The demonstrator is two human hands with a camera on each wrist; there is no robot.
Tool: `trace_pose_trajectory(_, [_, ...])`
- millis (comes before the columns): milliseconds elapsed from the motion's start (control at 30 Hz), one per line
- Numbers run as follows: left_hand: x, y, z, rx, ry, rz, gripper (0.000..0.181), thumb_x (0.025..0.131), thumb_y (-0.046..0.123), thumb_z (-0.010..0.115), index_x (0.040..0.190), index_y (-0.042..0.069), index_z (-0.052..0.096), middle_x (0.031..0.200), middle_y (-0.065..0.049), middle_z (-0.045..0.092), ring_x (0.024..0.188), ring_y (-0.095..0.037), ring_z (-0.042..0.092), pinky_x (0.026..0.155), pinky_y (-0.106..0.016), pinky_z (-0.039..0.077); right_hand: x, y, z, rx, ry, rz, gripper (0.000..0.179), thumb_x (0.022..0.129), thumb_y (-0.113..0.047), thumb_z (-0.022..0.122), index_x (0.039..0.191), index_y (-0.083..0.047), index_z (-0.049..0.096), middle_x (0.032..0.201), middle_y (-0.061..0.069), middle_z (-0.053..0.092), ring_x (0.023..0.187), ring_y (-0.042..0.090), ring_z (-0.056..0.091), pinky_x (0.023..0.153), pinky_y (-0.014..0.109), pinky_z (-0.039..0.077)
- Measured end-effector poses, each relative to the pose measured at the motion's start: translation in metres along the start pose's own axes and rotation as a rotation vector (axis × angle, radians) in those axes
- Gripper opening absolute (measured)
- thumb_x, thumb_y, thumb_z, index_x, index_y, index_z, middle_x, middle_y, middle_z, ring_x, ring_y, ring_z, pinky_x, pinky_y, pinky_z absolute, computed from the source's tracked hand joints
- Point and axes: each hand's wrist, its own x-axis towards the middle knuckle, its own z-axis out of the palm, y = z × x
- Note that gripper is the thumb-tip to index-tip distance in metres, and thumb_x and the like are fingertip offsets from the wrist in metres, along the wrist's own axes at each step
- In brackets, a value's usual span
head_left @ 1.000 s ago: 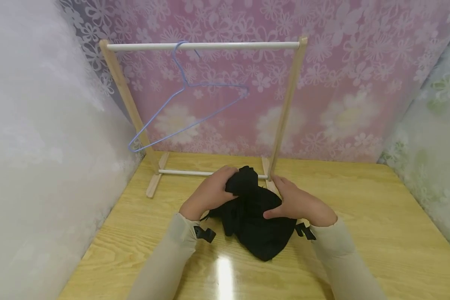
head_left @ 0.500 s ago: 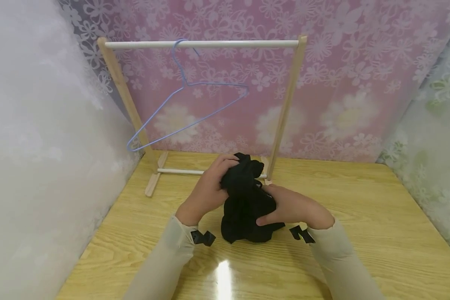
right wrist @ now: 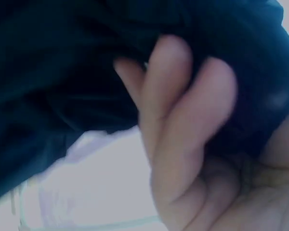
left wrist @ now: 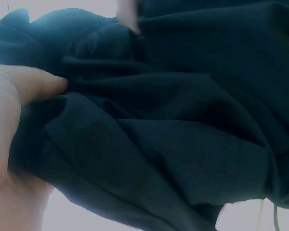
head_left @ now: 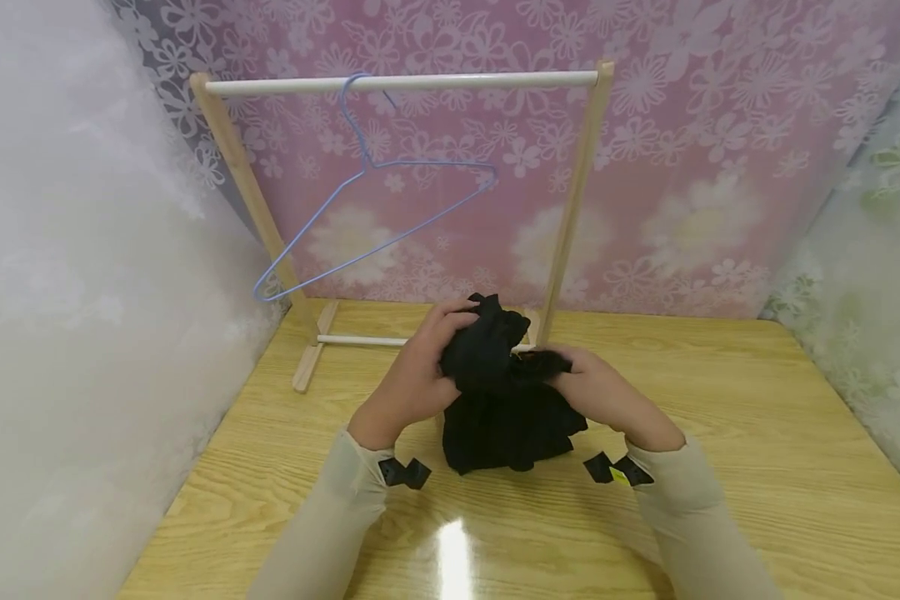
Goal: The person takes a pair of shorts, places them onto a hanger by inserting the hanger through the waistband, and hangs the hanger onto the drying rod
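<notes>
Apparently I'm sorting the black cloth [head_left: 504,429], at five o'clock from the hanger [head_left: 367,165]; my left hand [head_left: 414,371] and right hand [head_left: 611,398] hold it in curled fingers; spreading it seems needed next.

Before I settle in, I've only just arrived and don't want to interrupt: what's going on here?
A person's left hand and right hand both grip a bunched black cloth over a wood-grained table, the right one's fingers curled against it. Beyond them stands a wooden rack, with a blue hanger hooked on its white rod. The cloth is not on the hanger.
</notes>
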Motion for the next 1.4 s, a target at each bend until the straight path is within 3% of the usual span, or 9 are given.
trace_pose_trajectory(133, [0.001, 0.0, -0.005, -0.032, -0.085, -0.095, 0.075, 0.088, 0.0, 0.073, 0.154, 0.016, 0.041, 0.163, -0.002, 0.029, 0.146, -0.023, 0.039, 0.112, -0.045, 0.044, -0.006, -0.011, -0.006, 0.262, 0.032, 0.069, 0.044, 0.111, -0.04, 0.048, 0.149, -0.017, 0.053, 0.154, 0.011, 0.046, 0.141, 0.032, 0.046, 0.111, 0.056, 0.041])
trace_pose_trajectory(333, [-0.003, 0.001, -0.012, 0.047, -0.241, -0.222, 0.087, 0.092, 0.045, 0.072, 0.164, 0.03, 0.025, 0.166, 0.005, 0.026, 0.147, -0.019, 0.038, 0.116, -0.051, 0.038, -0.01, -0.02, -0.007, 0.647, 0.041, 0.043, 0.046, 0.114, -0.03, 0.042, 0.158, -0.019, 0.034, 0.155, 0.017, 0.035, 0.101, 0.034, 0.068, 0.08, 0.048, 0.061])
trace_pose_trajectory(433, [-0.003, 0.003, -0.013, 0.104, -0.156, -0.237, 0.074, 0.098, 0.064, 0.057, 0.158, 0.023, 0.04, 0.159, -0.001, 0.04, 0.145, -0.022, 0.039, 0.115, -0.052, 0.039, -0.011, -0.024, -0.005, 0.754, 0.082, -0.018, 0.045, 0.114, -0.03, 0.04, 0.157, -0.019, 0.031, 0.154, 0.017, 0.034, 0.104, 0.029, 0.068, 0.079, 0.048, 0.061])
trace_pose_trajectory(567, [-0.003, 0.002, -0.013, 0.131, 0.013, -0.26, 0.056, 0.103, 0.047, 0.061, 0.143, 0.009, 0.052, 0.142, -0.006, 0.054, 0.133, -0.023, 0.05, 0.111, -0.048, 0.042, -0.014, -0.031, -0.002, 0.835, 0.162, -0.093, 0.029, 0.114, -0.029, 0.04, 0.14, -0.016, 0.04, 0.131, 0.014, 0.053, 0.098, 0.025, 0.069, 0.075, 0.046, 0.062])
trace_pose_trajectory(667, [-0.002, 0.002, -0.013, 0.111, -0.004, -0.246, 0.051, 0.101, 0.036, 0.068, 0.143, 0.012, 0.052, 0.137, -0.002, 0.058, 0.128, -0.019, 0.054, 0.11, -0.046, 0.044, -0.017, -0.036, 0.0, 0.89, 0.213, -0.166, 0.017, 0.114, -0.026, 0.04, 0.127, -0.015, 0.045, 0.115, 0.005, 0.059, 0.088, 0.02, 0.068, 0.072, 0.038, 0.061])
trace_pose_trajectory(833, [-0.001, 0.005, -0.011, 0.032, -0.145, -0.223, 0.05, 0.096, 0.043, 0.074, 0.141, 0.028, 0.057, 0.129, 0.013, 0.063, 0.113, -0.008, 0.061, 0.099, -0.041, 0.052, -0.019, -0.039, 0.003, 0.917, 0.257, -0.275, 0.017, 0.114, -0.019, 0.037, 0.13, -0.015, 0.037, 0.117, 0.001, 0.059, 0.091, 0.013, 0.066, 0.077, 0.028, 0.057])
trace_pose_trajectory(1000, [-0.001, 0.006, -0.009, 0.006, -0.211, -0.197, 0.049, 0.092, 0.053, 0.075, 0.133, 0.031, 0.061, 0.123, 0.016, 0.065, 0.108, -0.006, 0.063, 0.096, -0.037, 0.053, -0.02, -0.037, 0.008, 0.921, 0.241, -0.355, 0.039, 0.108, -0.01, 0.046, 0.141, -0.016, 0.027, 0.136, 0.008, 0.052, 0.109, 0.016, 0.066, 0.09, 0.031, 0.057])
trace_pose_trajectory(1233, [-0.007, 0.007, -0.013, -0.121, -0.288, -0.16, 0.09, 0.094, 0.081, 0.036, 0.161, 0.021, 0.036, 0.157, 0.002, 0.047, 0.139, -0.016, 0.051, 0.113, -0.043, 0.044, -0.018, -0.035, 0.016, 0.762, 0.051, -0.528, 0.093, 0.104, -0.023, 0.064, 0.165, -0.026, -0.005, 0.172, 0.009, -0.002, 0.151, 0.025, 0.032, 0.109, 0.035, 0.048])
trace_pose_trajectory(1400, [-0.005, 0.01, -0.011, -0.148, -0.313, -0.225, 0.066, 0.104, 0.061, 0.049, 0.159, 0.026, 0.037, 0.152, 0.005, 0.051, 0.134, -0.012, 0.055, 0.109, -0.04, 0.047, -0.021, -0.036, 0.02, 0.601, -0.011, -0.596, 0.104, 0.105, -0.029, 0.063, 0.162, -0.028, -0.024, 0.17, 0.003, -0.024, 0.159, 0.031, 0.008, 0.119, 0.029, 0.034])
